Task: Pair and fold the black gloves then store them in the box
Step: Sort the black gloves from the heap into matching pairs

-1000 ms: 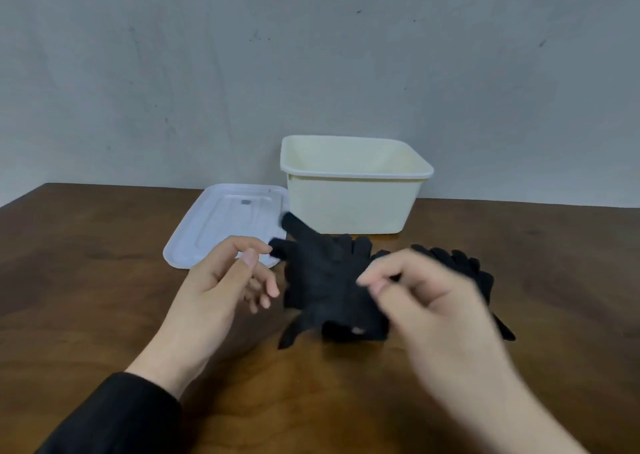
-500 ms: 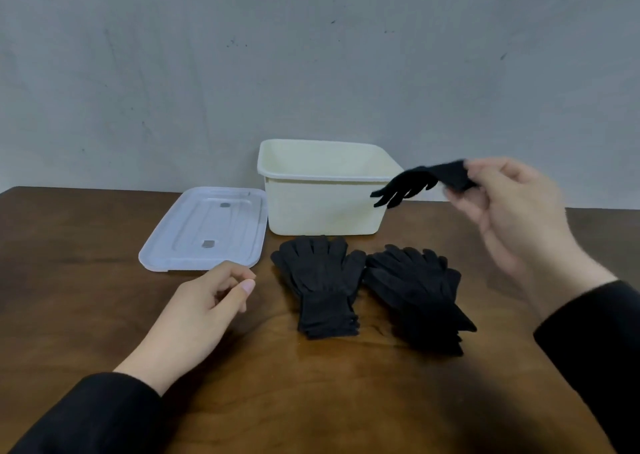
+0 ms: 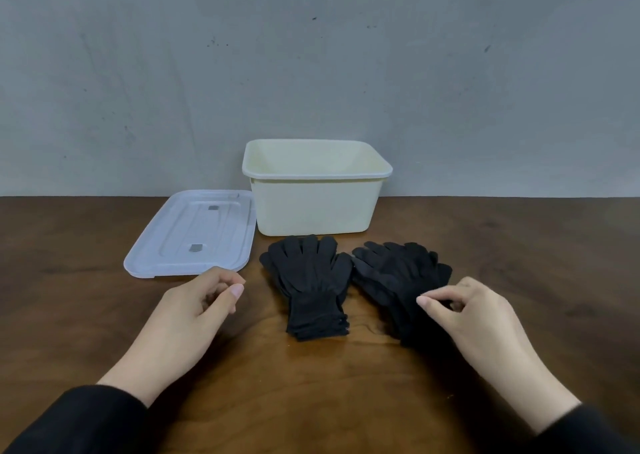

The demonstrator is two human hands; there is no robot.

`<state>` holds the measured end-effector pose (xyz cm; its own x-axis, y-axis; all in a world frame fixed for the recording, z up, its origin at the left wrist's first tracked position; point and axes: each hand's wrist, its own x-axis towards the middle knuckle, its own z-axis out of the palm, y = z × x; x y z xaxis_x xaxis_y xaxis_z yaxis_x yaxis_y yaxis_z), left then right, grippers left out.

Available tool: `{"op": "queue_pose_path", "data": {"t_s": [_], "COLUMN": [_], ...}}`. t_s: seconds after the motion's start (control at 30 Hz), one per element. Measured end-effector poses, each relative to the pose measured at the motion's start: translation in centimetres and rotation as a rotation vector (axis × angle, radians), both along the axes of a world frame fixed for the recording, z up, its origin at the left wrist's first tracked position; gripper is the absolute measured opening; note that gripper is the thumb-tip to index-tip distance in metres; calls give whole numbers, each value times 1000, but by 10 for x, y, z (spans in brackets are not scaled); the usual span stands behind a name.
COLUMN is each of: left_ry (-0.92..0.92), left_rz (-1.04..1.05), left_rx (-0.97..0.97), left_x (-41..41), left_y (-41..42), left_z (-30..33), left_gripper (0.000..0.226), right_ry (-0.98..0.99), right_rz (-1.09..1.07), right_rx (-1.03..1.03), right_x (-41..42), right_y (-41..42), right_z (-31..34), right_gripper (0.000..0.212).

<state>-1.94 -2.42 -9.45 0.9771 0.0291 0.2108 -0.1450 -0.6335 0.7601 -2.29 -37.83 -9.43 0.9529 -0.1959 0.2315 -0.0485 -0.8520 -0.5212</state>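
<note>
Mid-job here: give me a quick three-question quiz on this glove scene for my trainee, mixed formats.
1. True or false: the lid is fitted on the cream box.
2. Multiple choice: the right hand is
A. over the right glove stack
B. inside the box
C. resting on the lid
3. Fill in: the left hand rests on the wooden table, between the lid and the ____ glove stack.

Key: 1 false, the lid lies flat on the table to the left of the box; 2 A; 3 left.
</note>
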Motion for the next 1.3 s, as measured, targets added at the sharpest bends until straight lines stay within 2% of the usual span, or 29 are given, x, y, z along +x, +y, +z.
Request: {"op": "queue_pose_path", "data": {"t_s": [0.07, 0.13, 0.2, 0.27, 0.4, 0.53, 0.67, 0.8, 1.07, 1.3], "left_ry": [-34, -80, -123, -156, -151, -67, -74, -51, -29, -9], "left_rz": [18, 8, -60, -152, -258, -384, -327, -271, -189, -164], "left_rx": [11, 80, 194, 290, 510, 668, 685, 678, 675, 623], "left_x": [-1, -1, 2, 7, 18, 28, 24, 13, -4, -7], "left_y": [-3, -7, -17, -32, -73, -92, -87, -67, -26, -5], "left_z": [1, 3, 5, 7, 4, -22, -33, -33, -29, -29], "left_gripper": [11, 11, 24, 38, 59, 77, 69, 67, 68, 76], "right_ry": [-149, -325, -409, -353, -101, -57, -59, -64, -23, -8], "right_rz": [-16, 52, 183, 286, 366, 407, 406, 344, 258, 267], "right_rx": [-194, -159, -87, -98, -222, -314, -399, -396, -358, -328], "right_x": [-2, -6, -4, 2, 11, 13, 11, 20, 21, 10], "right_y": [0, -1, 2, 6, 12, 8, 9, -5, -32, -40], "right_z": [1, 6, 7, 0, -25, -35, -36, -37, -35, -32], "right_gripper": [24, 33, 28, 18, 50, 65, 73, 70, 67, 76]}}
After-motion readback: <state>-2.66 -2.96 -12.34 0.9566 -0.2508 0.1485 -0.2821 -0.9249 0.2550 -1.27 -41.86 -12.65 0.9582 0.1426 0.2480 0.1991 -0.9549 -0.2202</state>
